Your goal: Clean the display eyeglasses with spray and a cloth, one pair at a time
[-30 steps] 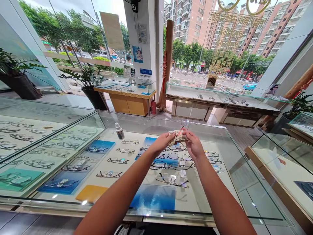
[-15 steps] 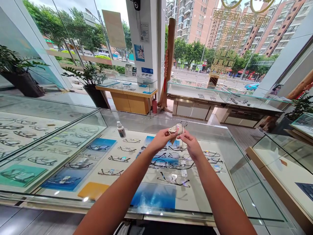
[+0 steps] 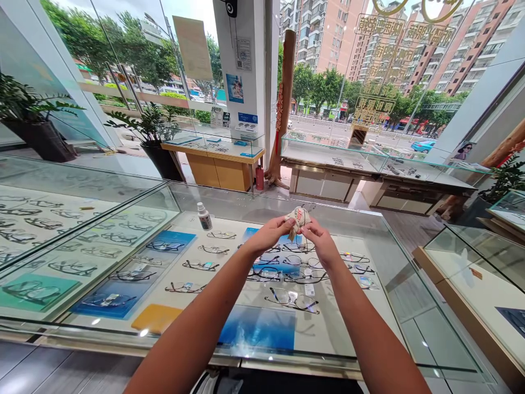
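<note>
- Grip of the left hand (image 3: 270,234): thumb and fingers closed, pinching a pale printed cloth (image 3: 298,217).
- Right hand (image 3: 322,241): fingertips drawn together at the cloth's right side; whether they pinch the fabric or a frame cannot be told.
- Cloth: bunched between the two hands, above the far part of the glass-topped table (image 3: 102,347), red lettering visible.
- Held eyeglasses (image 3: 310,208): partly hidden by the cloth, a thin portion projecting beyond its far right edge.
- Spray bottle (image 3: 204,218): white, dark-labelled, upright, left of the hands and well apart from them.
- Displayed eyeglasses (image 3: 292,300): one of many pairs arranged beneath the glass, some over blue sheets (image 3: 258,328).
- Yellow-orange sheet (image 3: 156,319): near the table's front, left of the forearms.
- Fire extinguisher (image 3: 260,178): red, on the floor beyond, beside a wooden post (image 3: 285,98).
</note>
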A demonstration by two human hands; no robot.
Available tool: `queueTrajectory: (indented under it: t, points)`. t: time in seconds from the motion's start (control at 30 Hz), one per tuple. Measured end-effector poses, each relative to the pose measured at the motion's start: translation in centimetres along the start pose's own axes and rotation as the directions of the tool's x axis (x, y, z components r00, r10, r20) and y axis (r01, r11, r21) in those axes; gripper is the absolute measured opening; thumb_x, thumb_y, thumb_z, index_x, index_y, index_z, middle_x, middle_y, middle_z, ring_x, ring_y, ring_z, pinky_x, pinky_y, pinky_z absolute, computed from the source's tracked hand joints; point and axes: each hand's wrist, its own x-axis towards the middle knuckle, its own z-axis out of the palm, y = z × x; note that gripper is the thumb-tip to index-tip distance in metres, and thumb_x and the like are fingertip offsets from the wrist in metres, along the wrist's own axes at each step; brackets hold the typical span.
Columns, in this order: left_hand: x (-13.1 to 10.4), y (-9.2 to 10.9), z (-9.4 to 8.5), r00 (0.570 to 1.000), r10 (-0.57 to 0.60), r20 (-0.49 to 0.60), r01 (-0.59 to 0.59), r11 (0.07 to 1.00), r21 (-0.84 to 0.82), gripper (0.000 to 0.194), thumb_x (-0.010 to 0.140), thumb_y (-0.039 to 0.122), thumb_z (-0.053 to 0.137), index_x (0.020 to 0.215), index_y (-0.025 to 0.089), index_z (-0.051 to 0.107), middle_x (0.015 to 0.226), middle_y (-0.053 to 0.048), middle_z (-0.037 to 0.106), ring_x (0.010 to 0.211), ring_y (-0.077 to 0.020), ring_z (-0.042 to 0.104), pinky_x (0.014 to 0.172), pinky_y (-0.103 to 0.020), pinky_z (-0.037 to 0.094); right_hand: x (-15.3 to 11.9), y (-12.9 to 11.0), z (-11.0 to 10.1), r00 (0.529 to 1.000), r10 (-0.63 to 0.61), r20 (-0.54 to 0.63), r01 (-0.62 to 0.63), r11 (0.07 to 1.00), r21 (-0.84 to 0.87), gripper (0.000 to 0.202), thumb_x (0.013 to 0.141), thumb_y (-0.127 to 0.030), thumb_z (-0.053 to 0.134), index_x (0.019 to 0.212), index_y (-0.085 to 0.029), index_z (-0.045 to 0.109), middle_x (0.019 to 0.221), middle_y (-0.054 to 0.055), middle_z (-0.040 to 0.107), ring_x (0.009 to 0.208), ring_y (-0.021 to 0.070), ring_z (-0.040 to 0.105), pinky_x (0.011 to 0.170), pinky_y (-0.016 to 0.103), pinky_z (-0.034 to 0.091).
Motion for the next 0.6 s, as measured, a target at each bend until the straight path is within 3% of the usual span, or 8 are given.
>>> queueTrajectory:
  t: [0.17,0.33,0.47,0.6]
  points:
    - [0.6,-0.9,0.6,0.993,0.091,-0.071,-0.083,0.99,0.116,0.052,0.094,0.065,0.063,0.107,0.016,0.073,0.097,-0.006,0.072,0.093,-0.0221,0.062,0.091,-0.034,0.048,0.0,0.4,0.0,0.999,-0.019,-0.035,0.013,0.99,-0.143,0.03,0.085,-0.058,0.076,0.081,-0.029,0.079,0.142,0.005,0.064,0.141,0.0345,0.051,0.123,0.053,0.033]
    - [1.2,-2.1,1.0,0.987,0.107,-0.122,-0.091,0.988,0.125,0.049,0.089,0.063,0.068,0.1,0.015,0.069,0.089,-0.004,0.068,0.079,-0.0171,0.056,0.076,-0.029,0.044,-0.3,0.3,0.2,0.999,-0.02,-0.032,0.013,0.976,-0.219,0.029,0.086,-0.058,0.074,0.082,-0.03,0.079,0.145,0.004,0.061,0.144,0.0341,0.046,0.126,0.052,0.025]
    - [0.9,-1.6,0.9,0.993,0.063,-0.097,-0.056,0.996,0.074,0.052,0.087,0.066,0.071,0.097,0.016,0.067,0.081,-0.001,0.063,0.071,-0.0148,0.05,0.069,-0.028,0.04,-0.2,0.3,0.2,1.0,0.001,-0.008,-0.002,0.987,-0.162,0.029,0.086,-0.057,0.075,0.081,-0.03,0.079,0.146,0.004,0.059,0.143,0.0336,0.047,0.124,0.05,0.028]
    - [0.5,-0.9,0.7,0.996,0.042,-0.079,-0.036,0.997,0.071,0.056,0.091,0.071,0.064,0.097,0.016,0.069,0.081,-0.003,0.065,0.075,-0.0167,0.053,0.075,-0.03,0.044,-0.1,0.1,0.1,1.0,0.001,0.022,0.0,0.999,-0.045,0.027,0.087,-0.054,0.075,0.081,-0.028,0.078,0.138,0.004,0.062,0.136,0.0317,0.053,0.123,0.048,0.031]
